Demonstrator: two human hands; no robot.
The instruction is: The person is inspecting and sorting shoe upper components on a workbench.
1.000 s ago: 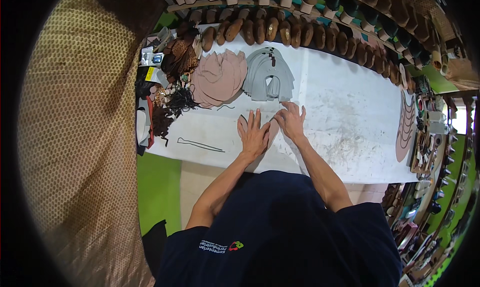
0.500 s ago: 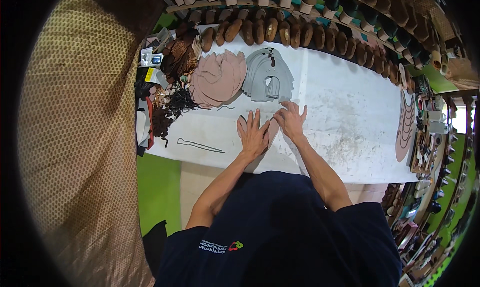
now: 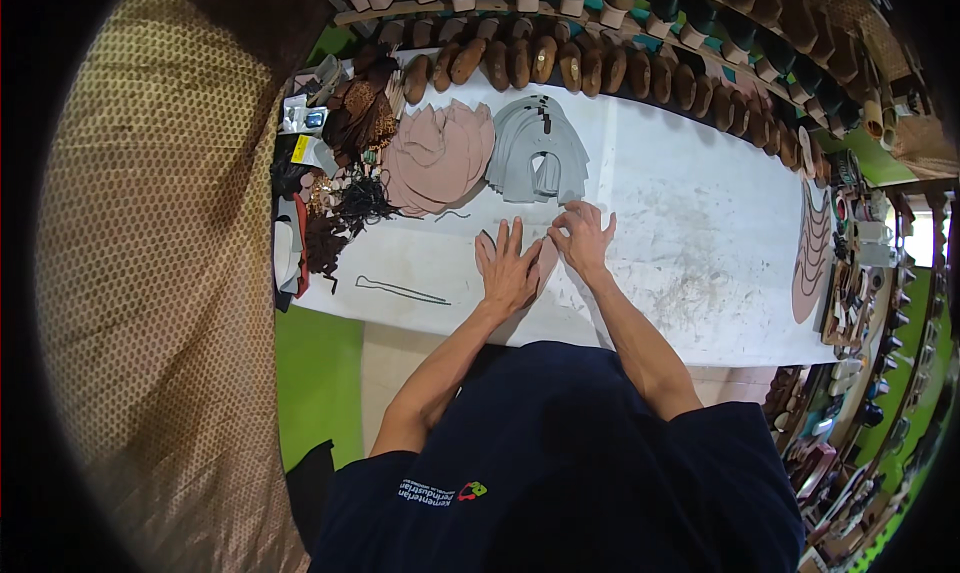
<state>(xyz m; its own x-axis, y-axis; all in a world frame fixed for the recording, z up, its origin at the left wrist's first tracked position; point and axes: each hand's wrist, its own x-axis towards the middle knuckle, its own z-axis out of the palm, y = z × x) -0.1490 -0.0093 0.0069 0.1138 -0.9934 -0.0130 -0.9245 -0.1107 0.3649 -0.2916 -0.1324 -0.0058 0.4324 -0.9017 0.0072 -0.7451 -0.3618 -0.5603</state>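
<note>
Nothing moved: hands [image 3: 545,258] still flat; bare table [image 3: 700,233] rightward.

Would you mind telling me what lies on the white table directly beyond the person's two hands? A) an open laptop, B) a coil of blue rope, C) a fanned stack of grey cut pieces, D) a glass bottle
C: just past the left hand and the right hand, a fanned stack of grey cut pieces lies flat on the white table, beside a pink stack.
</note>
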